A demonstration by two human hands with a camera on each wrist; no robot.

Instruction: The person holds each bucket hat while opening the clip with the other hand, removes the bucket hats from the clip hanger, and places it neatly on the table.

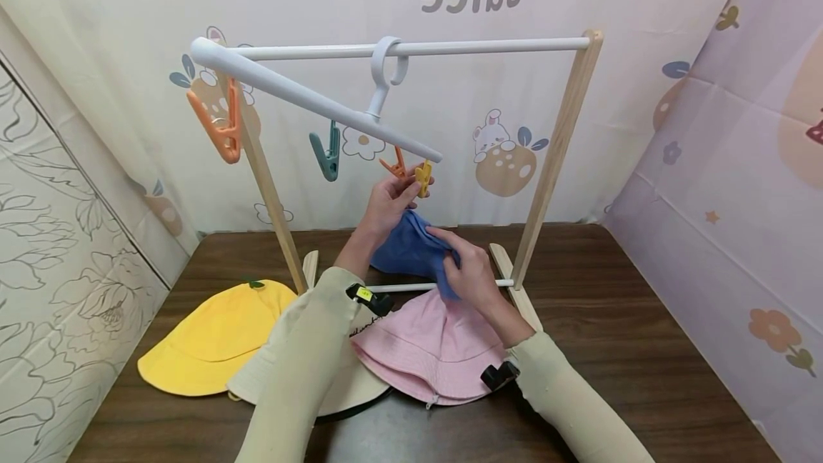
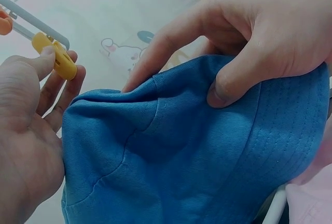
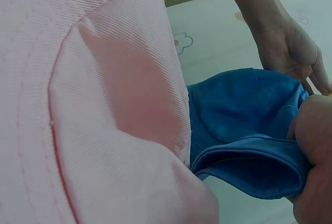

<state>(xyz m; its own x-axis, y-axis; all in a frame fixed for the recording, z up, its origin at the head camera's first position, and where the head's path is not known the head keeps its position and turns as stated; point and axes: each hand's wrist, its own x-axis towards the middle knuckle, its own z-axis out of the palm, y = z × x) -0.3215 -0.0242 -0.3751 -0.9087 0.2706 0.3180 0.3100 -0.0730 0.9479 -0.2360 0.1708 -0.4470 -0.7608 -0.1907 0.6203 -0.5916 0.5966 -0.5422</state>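
Observation:
A blue bucket hat (image 1: 411,249) is held up above the table under a white clip hanger (image 1: 308,95). My right hand (image 1: 469,270) grips the hat's brim (image 2: 290,110), thumb on the cloth; the blue hat (image 3: 249,130) shows beside the pink one there. My left hand (image 1: 392,198) pinches the yellow clip (image 1: 423,177) at the hanger's near end, and the yellow clip (image 2: 54,58) sits between thumb and fingers, just above the hat's edge. An orange clip (image 1: 221,127), a teal clip (image 1: 328,152) and another orange clip (image 1: 393,163) hang along the same bar.
The hanger hooks on the white rail of a wooden rack (image 1: 553,156) standing on a dark table (image 1: 643,320). A pink hat (image 1: 431,349), a cream hat (image 1: 257,377) and a yellow hat (image 1: 212,338) lie in front of the rack. Printed curtains close the back and sides.

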